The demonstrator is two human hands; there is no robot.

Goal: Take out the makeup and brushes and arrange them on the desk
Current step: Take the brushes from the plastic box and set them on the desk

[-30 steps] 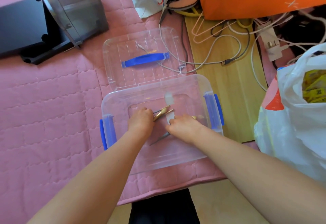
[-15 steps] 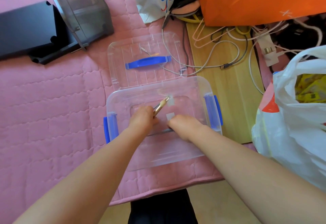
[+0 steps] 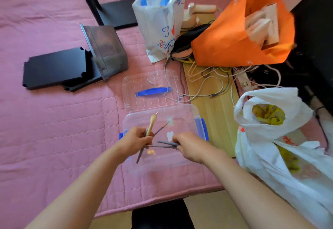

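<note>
Over the clear, round-cornered plastic box [image 3: 180,107] on the pink quilted mat [image 3: 54,120], the left hand [image 3: 136,140] curls round a tan wooden-handled brush [image 3: 152,122] and slim grey sticks [image 3: 140,155]. The right hand [image 3: 189,146] clasps thin grey brushes [image 3: 164,143] pointing left.

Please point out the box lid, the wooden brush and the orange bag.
box lid [image 3: 153,91], head view, blue handle.
wooden brush [image 3: 151,122], head view, pale handle.
orange bag [image 3: 225,48], head view, front side.

In the left fingers [image 3: 144,136], 1 brush [image 3: 151,123] has a smooth pale wood handle; the grey brushes [image 3: 164,142] look matt. The box [image 3: 187,113] below is clear glossy plastic.
</note>
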